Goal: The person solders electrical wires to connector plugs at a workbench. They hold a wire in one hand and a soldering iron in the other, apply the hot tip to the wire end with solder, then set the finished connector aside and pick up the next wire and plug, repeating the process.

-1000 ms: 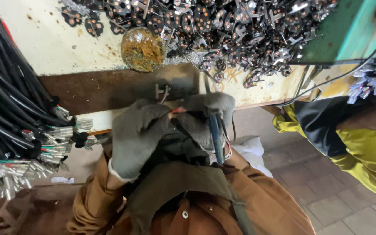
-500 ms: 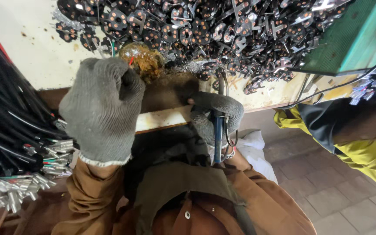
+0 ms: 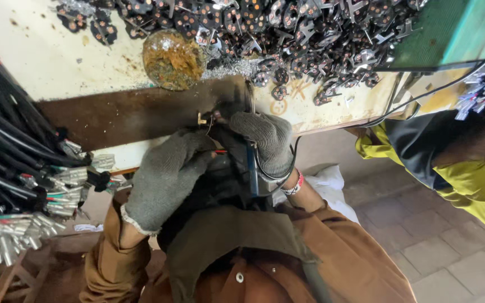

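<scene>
Both my hands wear grey knit gloves. My right hand point(image 3: 265, 143) grips a blue-handled soldering tool point(image 3: 252, 168) held upright, its tip near the table edge. My left hand point(image 3: 166, 179) is closed beside it on a small part with thin red wires point(image 3: 220, 151), holding it against a small metal fitting point(image 3: 203, 119) at the edge of the dark brown strip point(image 3: 113, 115) of the bench. The two hands touch. What lies between the fingers is mostly hidden by the gloves.
A heap of black round parts with metal prongs point(image 3: 298, 33) covers the far bench. A round tin of brownish paste point(image 3: 173, 59) sits behind my hands. Bundles of black cables with metal-sleeved ends point(image 3: 18, 185) hang at left. Another person in a yellow sleeve point(image 3: 467, 179) is at right.
My left hand, raised toward the paste tin half a second ago, has come back down beside my right hand. The right hand stays on the tool.
</scene>
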Tool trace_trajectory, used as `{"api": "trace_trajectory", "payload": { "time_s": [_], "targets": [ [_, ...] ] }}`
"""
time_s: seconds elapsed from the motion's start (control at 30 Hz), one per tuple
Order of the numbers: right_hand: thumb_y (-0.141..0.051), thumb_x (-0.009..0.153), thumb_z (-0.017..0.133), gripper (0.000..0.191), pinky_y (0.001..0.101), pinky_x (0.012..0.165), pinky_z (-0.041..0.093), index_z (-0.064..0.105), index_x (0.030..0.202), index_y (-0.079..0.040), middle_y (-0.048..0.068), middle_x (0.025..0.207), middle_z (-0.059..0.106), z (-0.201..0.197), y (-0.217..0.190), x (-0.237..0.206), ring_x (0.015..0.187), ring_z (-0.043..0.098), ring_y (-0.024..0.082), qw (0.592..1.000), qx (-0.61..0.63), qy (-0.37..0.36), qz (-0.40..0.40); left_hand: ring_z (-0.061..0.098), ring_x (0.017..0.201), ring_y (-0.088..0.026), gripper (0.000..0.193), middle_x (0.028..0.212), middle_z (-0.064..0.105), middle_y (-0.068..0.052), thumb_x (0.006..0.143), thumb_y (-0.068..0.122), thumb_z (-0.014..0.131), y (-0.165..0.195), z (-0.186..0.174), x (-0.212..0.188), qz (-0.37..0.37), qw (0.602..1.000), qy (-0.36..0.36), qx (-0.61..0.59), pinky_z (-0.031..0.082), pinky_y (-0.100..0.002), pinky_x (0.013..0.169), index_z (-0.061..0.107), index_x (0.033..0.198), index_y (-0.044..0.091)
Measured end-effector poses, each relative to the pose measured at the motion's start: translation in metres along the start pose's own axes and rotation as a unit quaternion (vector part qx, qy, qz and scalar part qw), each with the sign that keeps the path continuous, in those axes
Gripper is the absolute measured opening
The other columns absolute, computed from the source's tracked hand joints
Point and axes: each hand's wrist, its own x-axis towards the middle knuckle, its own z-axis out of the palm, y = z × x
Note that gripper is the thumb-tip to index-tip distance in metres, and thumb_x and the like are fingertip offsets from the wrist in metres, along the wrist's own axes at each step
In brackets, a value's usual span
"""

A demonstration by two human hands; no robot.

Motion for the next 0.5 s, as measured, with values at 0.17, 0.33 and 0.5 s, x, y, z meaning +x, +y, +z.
{"api": "trace_trajectory", "payload": {
  "time_s": [0.17, 0.33, 0.5],
  "targets": [
    [-0.012, 0.084, 0.084, 0.035, 0.0404, 0.082, 0.059, 0.069, 0.115, -0.010, 0.012, 0.112, 0.076, 0.000, -0.003, 0.006, 0.096, 0.076, 0.032, 1.000, -0.006, 0.009, -0.005, 0.066, 0.090, -0.037, 0.016, 0.103, 0.066, -0.014, 0.088, 0.009, 0.073, 0.028, -0.017, 0.013, 0.008, 0.999, 0.033, 0.036, 0.053, -0.045, 0.077, 0.069, 0.104, 0.007],
    [-0.003, 0.089, 0.089, 0.038, 0.0348, 0.072, 0.060, 0.060, 0.113, -0.009, 0.011, 0.106, 0.074, 0.005, -0.022, 0.018, 0.088, 0.077, 0.028, 0.994, 0.069, 0.085, 0.013, 0.070, 0.094, -0.035, 0.022, 0.109, 0.068, -0.013, 0.090, 0.000, 0.069, 0.031, -0.021, 0.018, 0.024, 0.995, 0.093, 0.023, 0.056, -0.042, 0.079, 0.069, 0.110, 0.009],
    [0.000, 0.090, 0.087, 0.040, 0.0334, 0.074, 0.061, 0.062, 0.120, -0.008, 0.011, 0.104, 0.074, 0.006, -0.036, 0.016, 0.086, 0.078, 0.028, 0.990, 0.085, 0.097, 0.057, 0.070, 0.093, -0.035, 0.018, 0.111, 0.068, -0.012, 0.097, 0.005, 0.074, 0.030, 0.001, 0.017, -0.032, 0.985, 0.158, 0.067, 0.057, -0.042, 0.079, 0.067, 0.113, 0.009]
  ]
}}
